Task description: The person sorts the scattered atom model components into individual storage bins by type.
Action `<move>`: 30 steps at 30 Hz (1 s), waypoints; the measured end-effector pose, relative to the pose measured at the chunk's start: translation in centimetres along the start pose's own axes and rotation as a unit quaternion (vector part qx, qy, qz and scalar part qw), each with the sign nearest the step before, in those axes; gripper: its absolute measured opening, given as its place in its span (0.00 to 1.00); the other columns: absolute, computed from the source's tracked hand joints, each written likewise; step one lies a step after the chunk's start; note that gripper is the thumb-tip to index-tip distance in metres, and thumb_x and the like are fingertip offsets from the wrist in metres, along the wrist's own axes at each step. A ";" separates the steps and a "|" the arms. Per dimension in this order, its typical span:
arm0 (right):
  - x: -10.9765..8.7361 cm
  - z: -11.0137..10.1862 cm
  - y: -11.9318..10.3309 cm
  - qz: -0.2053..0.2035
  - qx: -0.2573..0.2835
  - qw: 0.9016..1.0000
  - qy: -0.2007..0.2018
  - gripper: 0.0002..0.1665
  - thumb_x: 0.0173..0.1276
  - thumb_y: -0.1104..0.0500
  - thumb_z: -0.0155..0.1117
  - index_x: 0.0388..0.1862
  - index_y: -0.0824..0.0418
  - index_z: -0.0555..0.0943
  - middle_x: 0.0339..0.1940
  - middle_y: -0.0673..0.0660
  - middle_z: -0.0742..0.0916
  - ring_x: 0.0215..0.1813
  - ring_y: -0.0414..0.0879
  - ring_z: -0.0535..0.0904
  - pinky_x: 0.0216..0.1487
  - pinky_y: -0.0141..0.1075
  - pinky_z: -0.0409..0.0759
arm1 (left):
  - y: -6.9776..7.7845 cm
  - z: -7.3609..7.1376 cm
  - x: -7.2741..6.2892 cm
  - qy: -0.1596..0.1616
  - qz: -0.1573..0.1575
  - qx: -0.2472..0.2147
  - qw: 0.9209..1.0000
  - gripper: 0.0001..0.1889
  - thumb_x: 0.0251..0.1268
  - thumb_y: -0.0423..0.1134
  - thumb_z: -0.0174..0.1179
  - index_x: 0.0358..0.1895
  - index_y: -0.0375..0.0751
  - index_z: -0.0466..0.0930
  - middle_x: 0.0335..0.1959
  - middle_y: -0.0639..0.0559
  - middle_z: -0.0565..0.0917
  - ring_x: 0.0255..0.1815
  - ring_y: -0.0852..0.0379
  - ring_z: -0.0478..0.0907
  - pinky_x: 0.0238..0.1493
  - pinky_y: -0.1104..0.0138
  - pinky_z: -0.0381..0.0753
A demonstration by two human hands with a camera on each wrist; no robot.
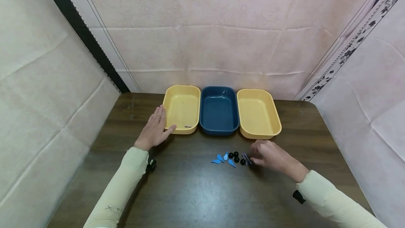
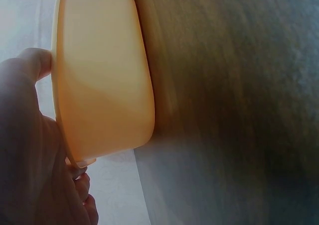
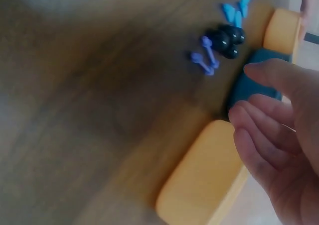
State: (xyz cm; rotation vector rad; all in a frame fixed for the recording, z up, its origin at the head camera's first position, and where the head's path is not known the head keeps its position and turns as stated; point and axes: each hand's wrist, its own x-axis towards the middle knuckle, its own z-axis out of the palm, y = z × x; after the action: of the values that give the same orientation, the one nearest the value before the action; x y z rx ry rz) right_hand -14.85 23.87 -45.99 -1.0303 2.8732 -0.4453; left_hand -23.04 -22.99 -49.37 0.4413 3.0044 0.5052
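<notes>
left hand (image 1: 154,129): left of centre in the head view; fingers near straight along the left rim of left yellow tray (image 1: 181,106), thumb spread wide onto its front edge
right hand (image 1: 270,154): right of centre, just beside the sticks; fingers loosely bent, thumb apart from them in the right wrist view; nothing seen held
purple sticks (image 1: 248,159): two, right end of the small-parts group, just below centre of the head frame
black balls (image 1: 236,159): four, bunched just left of the sticks
blue drops (image 1: 232,163): four flat pieces, left end of the group
trays: row across mid-frame; left yellow, then blue tray (image 1: 219,110), then right yellow tray (image 1: 258,112)
small piece (image 1: 188,126): inside left yellow tray, lower right of its floor; too small to identify
desk (image 1: 190,192): dark wood grain; carries all of it
</notes>
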 end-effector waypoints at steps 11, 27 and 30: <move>-0.6 2.7 0.7 0.044 0.050 0.998 -0.019 0.11 0.63 0.61 0.79 0.42 0.63 0.87 0.34 0.51 0.88 0.35 0.37 0.82 0.35 0.29 0.85 | 0.1 -0.1 -0.1 0.001 -0.001 0.000 1.000 0.53 0.80 0.70 0.41 0.86 0.31 0.32 0.89 0.36 0.35 0.91 0.39 0.33 0.88 0.42 0.44; 0.1 4.4 0.6 0.109 0.067 0.992 -0.001 0.04 0.62 0.65 0.74 0.34 0.58 0.86 0.28 0.48 0.83 0.29 0.34 0.75 0.30 0.27 0.78 | -0.1 0.1 0.1 0.002 -0.005 -0.003 1.000 0.53 0.80 0.70 0.40 0.86 0.32 0.31 0.89 0.38 0.32 0.91 0.38 0.32 0.88 0.42 0.43; 0.3 4.6 0.8 0.120 0.066 0.991 0.003 0.05 0.61 0.65 0.74 0.33 0.57 0.86 0.29 0.48 0.84 0.29 0.34 0.76 0.30 0.27 0.78 | -0.1 0.1 0.1 0.004 -0.006 -0.006 1.000 0.53 0.80 0.70 0.40 0.86 0.32 0.32 0.89 0.38 0.33 0.91 0.39 0.33 0.88 0.42 0.43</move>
State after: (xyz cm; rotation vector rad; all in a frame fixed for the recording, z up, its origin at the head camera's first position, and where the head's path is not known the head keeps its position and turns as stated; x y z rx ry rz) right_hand -14.82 23.13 -50.58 -0.6538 2.8763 -0.6101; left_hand -23.13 -23.02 -49.55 0.4226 3.0075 0.5234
